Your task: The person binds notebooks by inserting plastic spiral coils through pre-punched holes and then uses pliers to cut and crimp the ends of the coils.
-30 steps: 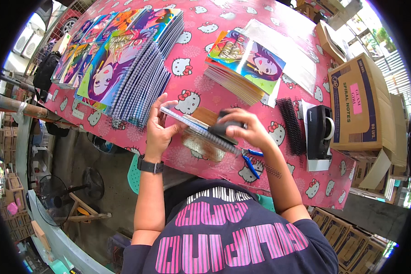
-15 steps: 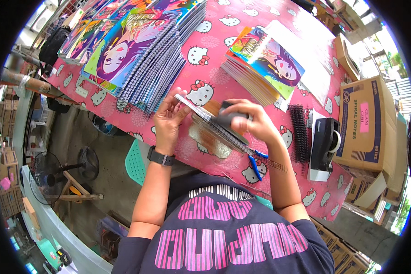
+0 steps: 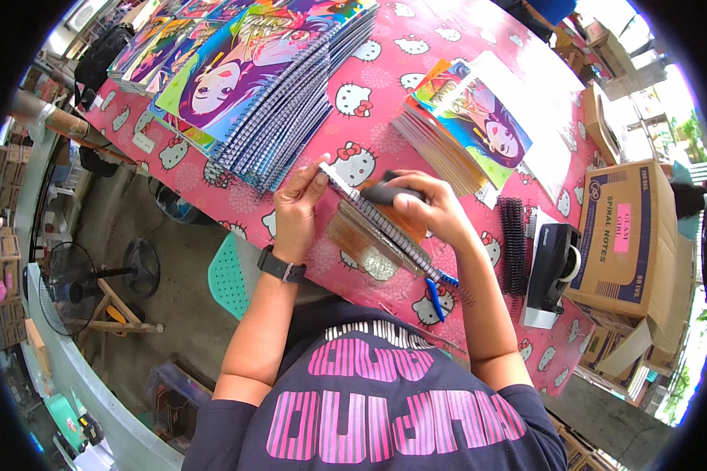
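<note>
While the left hand [image 3: 298, 208] pinches the far end of a spiral notebook [image 3: 385, 228], the right hand [image 3: 432, 210] is closed around a dark tool [image 3: 393, 192] and presses it on the notebook's wire edge. Each grip is pressed together, the left on the notebook, the right on the tool. The notebook lies slanted on the tabletop [image 3: 385, 118], right in front of the person, with its wire coil [image 3: 404, 243] running along one long side. It looks like the coil is already in the notebook, and the end near the left hand seems to be the part being worked on. A big fanned row of bound notebooks [image 3: 283, 94] with bright cartoon covers lies to the left, so a lot looks done. A smaller pile of covers and pages [image 3: 463, 129] sits to the right, so some looks left to do. Blue-handled pliers [image 3: 436, 294] lie near the tabletop's near edge. A bunch of black wire coils [image 3: 514, 243], a black tape dispenser [image 3: 554, 263] and a brown cardboard box [image 3: 624, 235] sit farther right. A pink cartoon-cat cloth covers the tabletop. A fan [image 3: 94, 275] and a green stool [image 3: 232, 275] stand on the grey floor below.
</note>
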Available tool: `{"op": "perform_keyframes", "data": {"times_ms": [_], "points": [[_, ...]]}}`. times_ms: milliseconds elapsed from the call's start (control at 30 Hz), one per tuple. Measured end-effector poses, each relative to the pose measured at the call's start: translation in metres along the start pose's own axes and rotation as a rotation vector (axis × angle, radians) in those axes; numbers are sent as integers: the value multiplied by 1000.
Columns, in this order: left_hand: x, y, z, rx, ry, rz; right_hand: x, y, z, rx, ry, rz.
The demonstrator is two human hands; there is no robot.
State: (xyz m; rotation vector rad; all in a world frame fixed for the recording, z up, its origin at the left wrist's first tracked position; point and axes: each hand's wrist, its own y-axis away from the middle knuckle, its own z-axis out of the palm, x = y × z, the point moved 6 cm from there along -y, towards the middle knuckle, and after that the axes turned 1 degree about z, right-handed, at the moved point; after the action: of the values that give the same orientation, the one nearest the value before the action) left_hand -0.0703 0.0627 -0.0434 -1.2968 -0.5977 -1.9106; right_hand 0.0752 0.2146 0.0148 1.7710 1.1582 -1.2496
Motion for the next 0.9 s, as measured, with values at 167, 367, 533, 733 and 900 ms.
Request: {"op": "perform_keyframes", "data": {"times_ms": [167, 367, 533, 733, 900], "points": [[-2, 4, 4, -11, -6, 18, -32, 7, 3, -227, -330, -180], [3, 3, 8, -21, -55, 15, -11, -7, -1, -130, -286, -111], [10, 7, 6, -8, -187, 43, -4, -23, -4, -39, 300, 91], [5, 6, 11, -15, -63, -25, 23, -26, 8, -27, -37, 164], [5, 8, 20, -97, -50, -26, 29, -3, -15, 191, 603, -68]]}}
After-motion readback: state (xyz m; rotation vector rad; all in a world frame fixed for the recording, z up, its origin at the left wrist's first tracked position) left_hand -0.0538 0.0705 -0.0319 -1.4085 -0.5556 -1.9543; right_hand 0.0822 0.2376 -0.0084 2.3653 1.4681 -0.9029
